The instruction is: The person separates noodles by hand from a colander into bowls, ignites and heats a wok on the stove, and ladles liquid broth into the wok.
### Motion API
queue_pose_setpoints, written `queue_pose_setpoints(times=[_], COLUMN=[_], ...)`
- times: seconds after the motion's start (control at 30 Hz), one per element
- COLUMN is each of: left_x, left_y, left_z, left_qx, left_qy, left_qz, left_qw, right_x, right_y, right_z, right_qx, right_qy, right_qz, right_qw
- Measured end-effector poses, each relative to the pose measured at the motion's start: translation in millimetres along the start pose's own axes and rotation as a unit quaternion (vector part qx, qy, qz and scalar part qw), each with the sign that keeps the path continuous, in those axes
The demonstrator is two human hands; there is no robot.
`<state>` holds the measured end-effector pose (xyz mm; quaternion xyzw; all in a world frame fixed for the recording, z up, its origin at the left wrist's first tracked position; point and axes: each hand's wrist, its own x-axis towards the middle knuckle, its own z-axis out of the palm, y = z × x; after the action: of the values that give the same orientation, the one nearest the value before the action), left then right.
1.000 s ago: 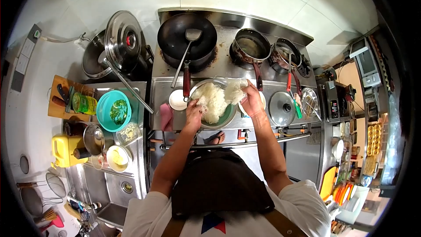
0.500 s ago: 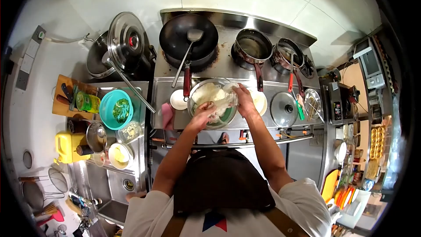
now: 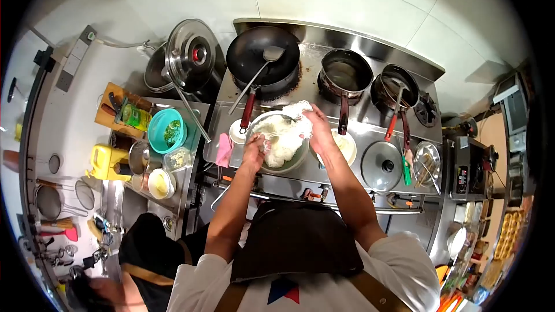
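Tangled white noodles (image 3: 283, 147), thin like rice vermicelli, fill much of a round bowl (image 3: 293, 165) on the steel counter before me. My left hand (image 3: 254, 150) grips the strands at the bowl's left side. At the upper right, my right hand (image 3: 318, 128) is closed on a raised clump of the same noodles, partly above the rim. A small white bowl (image 3: 237, 132) stands left of the big bowl. Behind my right wrist is a pale round dish (image 3: 346, 149), partly hidden by the arm.
A wok (image 3: 263, 52) with a spatula (image 3: 273, 54) and two dark pans (image 3: 347, 72) sit on the stove. A glass lid (image 3: 381, 164) lies at right. A turquoise bowl (image 3: 167, 131) of greens is at left. Another person (image 3: 150, 254) is at lower left.
The noodles are spread wider between my hands, with a clump lifted at the right. My view has shifted, and another person has come in at lower left.
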<state>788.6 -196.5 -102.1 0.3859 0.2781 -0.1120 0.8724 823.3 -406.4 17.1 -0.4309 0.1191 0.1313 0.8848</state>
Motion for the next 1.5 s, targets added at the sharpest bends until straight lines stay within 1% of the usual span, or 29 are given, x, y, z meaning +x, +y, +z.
queue_pose_setpoints(times=[0.07, 0.1, 0.13, 0.2, 0.23, 0.27, 0.3, 0.33, 0.37, 0.43, 0.47, 0.53, 0.57, 0.6, 0.67, 0.7, 0.73, 0.8, 0.83, 0.87, 0.93, 1.0, 1.07, 1.13, 1.2, 1.33, 1.4, 1.47, 1.5], left_x=[-9.1, -11.9, -17.1, -31.1, -35.9, -39.4, -42.4, -48.6, -59.6, -68.4, -70.8, -73.3, -73.6, -73.2, -70.4, -70.9, -69.8, -63.1, -60.8, -58.3, -52.0, -45.6, -42.9, -40.8, -41.6, -40.6, -46.6, -46.0, -44.9], left_y=[1.3, 2.5, 2.3, 0.7, 0.1, -0.4, -0.9, 0.7, 2.8, 4.4, 4.2, 9.5, 10.5, 9.6, 7.8, 7.1, 6.0, 1.1, -2.3, -4.8, -9.3, -14.6, -16.6, -18.5, -19.3, -19.6, -18.0, -19.1, -19.6], left_z=[7.9, 12.8, 17.5, 33.4, 40.8, 45.8, 46.2, 53.7, 63.9, 69.9, 67.9, 62.5, 56.8, 53.4, 47.6, 45.5, 42.4, 36.1, 33.2, 30.0, 22.6, 15.6, 10.8, 9.0, 9.6, 16.4, 33.3, 41.6, 45.8], left_qx=[0.013, 0.020, 0.028, 0.047, 0.032, 0.015, 0.054, 0.055, 0.062, 0.084, 0.084, 0.054, 0.058, 0.056, 0.024, 0.023, 0.023, -0.002, -0.003, 0.002, 0.005, 0.004, 0.008, 0.012, 0.021, 0.033, 0.083, 0.083, 0.085], left_qy=[0.026, 0.017, 0.010, 0.004, -0.003, -0.010, -0.044, -0.041, -0.040, -0.032, -0.028, -0.026, -0.036, -0.035, 0.011, 0.027, 0.027, 0.035, 0.034, 0.033, 0.029, 0.042, 0.039, 0.038, 0.038, 0.050, 0.027, 0.014, 0.016], left_qz=[0.019, 0.032, 0.042, 0.062, 0.065, 0.068, 0.053, 0.056, 0.047, 0.044, 0.045, 0.045, 0.063, 0.062, 0.073, 0.082, 0.081, 0.073, 0.070, 0.073, 0.071, 0.066, 0.056, 0.058, 0.051, 0.046, 0.046, 0.046, 0.046], left_qw=[0.999, 0.999, 0.999, 0.997, 0.997, 0.998, 0.996, 0.996, 0.996, 0.995, 0.995, 0.997, 0.996, 0.996, 0.997, 0.996, 0.996, 0.997, 0.997, 0.997, 0.997, 0.997, 0.998, 0.998, 0.998, 0.997, 0.995, 0.995, 0.995], right_x=[6.9, 7.9, 9.0, 17.1, 18.1, 13.5, 10.0, 8.4, 17.9, 35.2, 35.9, 41.1, 49.3, 54.0, 45.3, 34.2, 34.8, 17.4, 14.6, 9.2, 6.1, -14.2, -27.0, -36.5, -46.9, -62.4, -74.1, -76.3, -74.8], right_y=[11.0, 16.7, 23.8, 48.4, 50.7, 44.4, 49.7, 56.5, 66.9, 77.8, 77.6, 72.7, 78.7, 78.0, 45.6, 21.7, 11.7, -24.8, -34.9, -50.7, -63.8, -88.2, -108.2, -117.6, -130.4, -139.9, -146.2, -143.4, -138.8], right_z=[-10.6, -16.8, -18.4, -23.9, -17.6, -19.0, -16.1, -16.1, -22.9, -28.7, -32.6, -39.2, -42.3, -49.6, -41.6, -31.8, -31.9, -22.5, -23.4, -24.2, -35.8, -35.9, -45.1, -57.7, -69.7, -96.3, -95.2, -113.9, -127.2], right_qx=[0.011, -0.006, -0.002, -0.203, -0.244, -0.278, -0.320, -0.362, -0.360, -0.497, -0.496, -0.374, -0.381, -0.382, -0.253, -0.215, -0.238, -0.186, -0.179, -0.178, -0.152, -0.143, -0.142, -0.146, -0.181, -0.179, -0.163, -0.168, -0.194], right_qy=[0.003, -0.018, -0.023, -0.018, -0.074, -0.138, -0.120, -0.102, -0.106, -0.099, -0.102, -0.126, -0.113, -0.113, -0.170, -0.175, -0.157, -0.156, -0.137, -0.149, -0.161, -0.117, -0.095, -0.068, -0.082, -0.092, -0.086, -0.064, -0.059], right_qz=[0.022, 0.051, 0.058, 0.075, 0.061, 0.104, 0.077, 0.050, 0.051, -0.009, -0.007, 0.017, -0.035, -0.033, 0.038, 0.079, 0.065, 0.087, 0.081, 0.101, 0.079, 0.079, 0.099, 0.084, 0.091, 0.086, 0.058, 0.063, 0.061], right_qw=[1.000, 0.999, 0.998, 0.976, 0.965, 0.945, 0.937, 0.925, 0.926, 0.862, 0.862, 0.919, 0.917, 0.917, 0.952, 0.958, 0.956, 0.966, 0.971, 0.967, 0.972, 0.980, 0.980, 0.983, 0.976, 0.976, 0.981, 0.982, 0.977])
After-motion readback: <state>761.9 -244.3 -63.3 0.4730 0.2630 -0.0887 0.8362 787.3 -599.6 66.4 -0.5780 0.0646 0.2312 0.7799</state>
